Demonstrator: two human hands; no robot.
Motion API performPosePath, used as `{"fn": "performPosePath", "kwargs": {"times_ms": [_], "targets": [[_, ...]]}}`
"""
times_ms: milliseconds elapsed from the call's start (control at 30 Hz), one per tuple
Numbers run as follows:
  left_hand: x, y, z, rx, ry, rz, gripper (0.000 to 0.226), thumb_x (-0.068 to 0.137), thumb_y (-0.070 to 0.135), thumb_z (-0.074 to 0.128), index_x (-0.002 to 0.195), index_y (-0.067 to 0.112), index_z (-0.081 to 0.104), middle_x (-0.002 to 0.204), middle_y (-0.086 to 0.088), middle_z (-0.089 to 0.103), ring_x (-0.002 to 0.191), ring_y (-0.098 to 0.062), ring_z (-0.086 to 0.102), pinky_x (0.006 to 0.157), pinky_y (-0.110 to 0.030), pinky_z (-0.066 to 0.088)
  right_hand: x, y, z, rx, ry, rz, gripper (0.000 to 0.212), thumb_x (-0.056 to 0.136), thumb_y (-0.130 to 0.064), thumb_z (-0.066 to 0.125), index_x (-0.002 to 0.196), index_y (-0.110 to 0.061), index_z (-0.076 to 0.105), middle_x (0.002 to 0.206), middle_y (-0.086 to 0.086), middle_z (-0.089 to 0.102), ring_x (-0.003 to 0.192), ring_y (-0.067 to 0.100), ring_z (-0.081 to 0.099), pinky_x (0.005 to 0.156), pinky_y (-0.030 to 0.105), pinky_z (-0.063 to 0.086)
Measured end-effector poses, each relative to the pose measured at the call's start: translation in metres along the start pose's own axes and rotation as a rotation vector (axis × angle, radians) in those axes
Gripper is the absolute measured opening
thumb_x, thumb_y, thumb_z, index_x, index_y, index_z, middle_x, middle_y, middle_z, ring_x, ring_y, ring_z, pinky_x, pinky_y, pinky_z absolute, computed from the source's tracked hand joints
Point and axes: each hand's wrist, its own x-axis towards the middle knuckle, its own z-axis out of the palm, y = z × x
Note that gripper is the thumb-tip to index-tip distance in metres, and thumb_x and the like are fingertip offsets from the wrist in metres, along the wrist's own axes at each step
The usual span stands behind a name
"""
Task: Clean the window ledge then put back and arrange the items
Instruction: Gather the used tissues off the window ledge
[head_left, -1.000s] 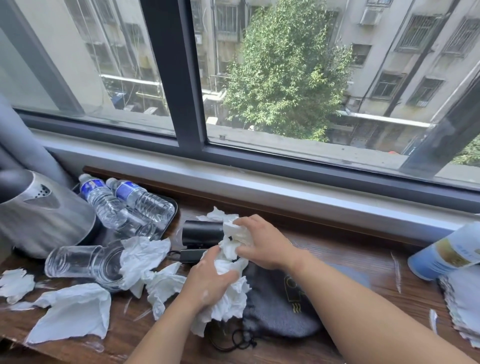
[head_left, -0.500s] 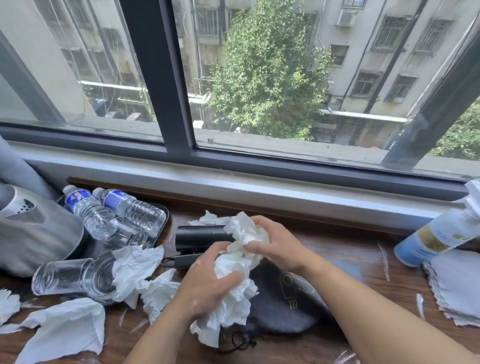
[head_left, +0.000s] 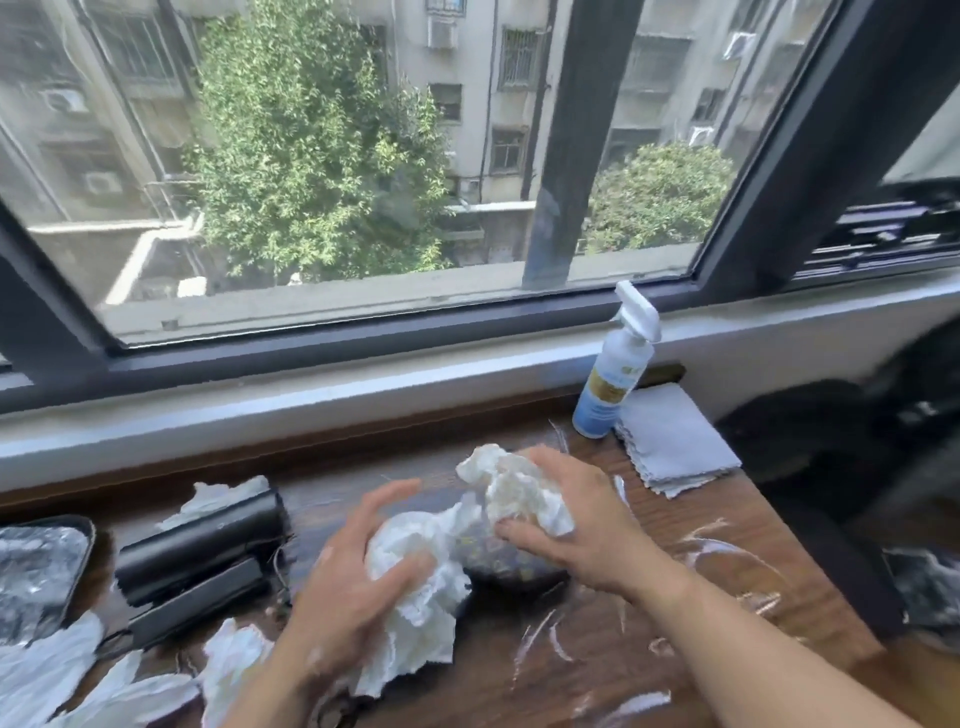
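Both hands have slid to the right along the ledge (head_left: 701, 525) with the tissue, and the view has swung that way too, so the spray bottle (head_left: 615, 379) now shows whole. Far left of the bottle sits a dark tray (head_left: 62, 540) with something shiny in it, too blurred to name. Torn white tissue bits (head_left: 83, 670) lie in front of it, thin and crinkled. Next comes a smooth black tube thing (head_left: 202, 540), lying on its side. The left hand (head_left: 353, 587) is curled round a soft tissue wad (head_left: 415, 566), with its fingers partly spread. The right hand (head_left: 566, 514) squeezes the other end of the wad, likely to bunch it into one ball for throwing away. A dark pouch (head_left: 514, 564) peeks out under it. The tall plastic bottle stands upright by the window, and a neat stack of grey cloths (head_left: 675, 441) lies just right of it, probably ready for wiping. The brown wood still has white streaks (head_left: 540, 639).
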Motion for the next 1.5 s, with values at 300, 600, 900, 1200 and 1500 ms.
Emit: {"fn": "performPosePath", "kwargs": {"times_ms": [300, 600, 900, 1200, 1500], "targets": [[0.019, 0.082, 0.18, 0.034, -0.024, 0.115, 0.08, 0.045, 0.074, 0.07, 0.12, 0.052, 0.052, 0.107, 0.036, 0.059, 0.096, 0.03, 0.048, 0.076, 0.005, 0.036, -0.104, 0.071, -0.068, -0.474, 0.025, 0.241, 0.06, 0.076, -0.022, 0.072, 0.125, -0.038, 0.041, 0.121, -0.009, 0.051, 0.108, 0.023, 0.059, 0.081, 0.033, 0.048], [0.021, 0.137, 0.362, 0.057, -0.169, 0.143, 0.065, 0.057, 0.066, 0.077, 0.117, 0.053, 0.056, 0.105, 0.042, 0.06, 0.096, 0.016, 0.059, 0.073, -0.013, 0.047, -0.234, 0.164, -0.185, 0.148, 0.246, 0.347, 0.1, 0.048, -0.057, 0.095, 0.133, -0.056, 0.04, 0.132, -0.03, 0.052, 0.122, -0.006, 0.05, 0.099, 0.02, 0.045], [0.034, 0.2, 0.529, 0.143, -0.392, 0.272, 0.059, 0.061, 0.074, 0.073, 0.115, 0.052, 0.061, 0.112, 0.02, 0.061, 0.102, 0.005, 0.06, 0.089, -0.033, 0.057, -0.327, 0.247, -0.283, 0.152, 0.537, 0.42, 0.106, 0.052, -0.058, 0.087, 0.143, -0.056, 0.033, 0.136, -0.033, 0.046, 0.127, -0.007, 0.046, 0.097, 0.012, 0.039], [0.083, 0.255, 0.654, 0.131, -0.635, 0.383, 0.044, 0.07, 0.066, 0.075, 0.11, 0.055, 0.06, 0.117, 0.022, 0.057, 0.11, 0.014, 0.049, 0.079, -0.003, 0.042, -0.358, 0.319, -0.365, 0.035, 0.699, 0.549, 0.09, 0.06, -0.053, 0.088, 0.132, -0.068, 0.037, 0.129, -0.033, 0.046, 0.124, -0.006, 0.047, 0.097, 0.009, 0.038], [0.17, 0.272, 0.777, -0.085, -0.965, 0.127, 0.041, 0.088, 0.053, 0.058, 0.115, 0.025, 0.07, 0.124, -0.008, 0.051, 0.116, -0.006, 0.054, 0.086, -0.014, 0.05, -0.346, 0.405, -0.442, 0.041, 0.797, 0.723, 0.093, 0.066, -0.04, 0.089, 0.135, -0.067, 0.033, 0.129, -0.033, 0.044, 0.125, -0.01, 0.042, 0.095, 0.003, 0.031]]}}
